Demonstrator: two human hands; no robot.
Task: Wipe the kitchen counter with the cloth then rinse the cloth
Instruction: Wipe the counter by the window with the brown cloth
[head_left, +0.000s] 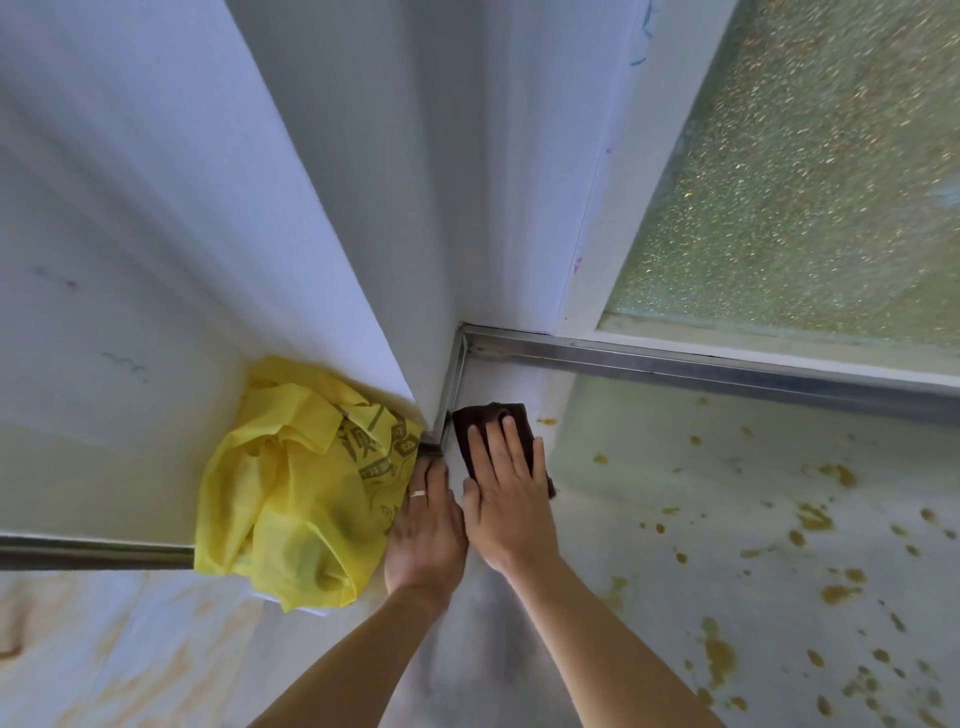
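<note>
Your right hand (506, 499) presses the dark brown cloth (493, 431) flat on the counter (675, 519) at centre frame.
Its fingers lie spread and flat on the cloth, gripping nothing; your left hand (426, 530), wearing a ring, rests open against the yellow plastic bag (296, 483) at lower left; yellowish spots (810, 519) dot the counter at right, below the frosted window (805, 182).

A dark brown cloth (493, 431) lies flat on the pale, yellow-spattered counter (675, 519), in its corner.
</note>
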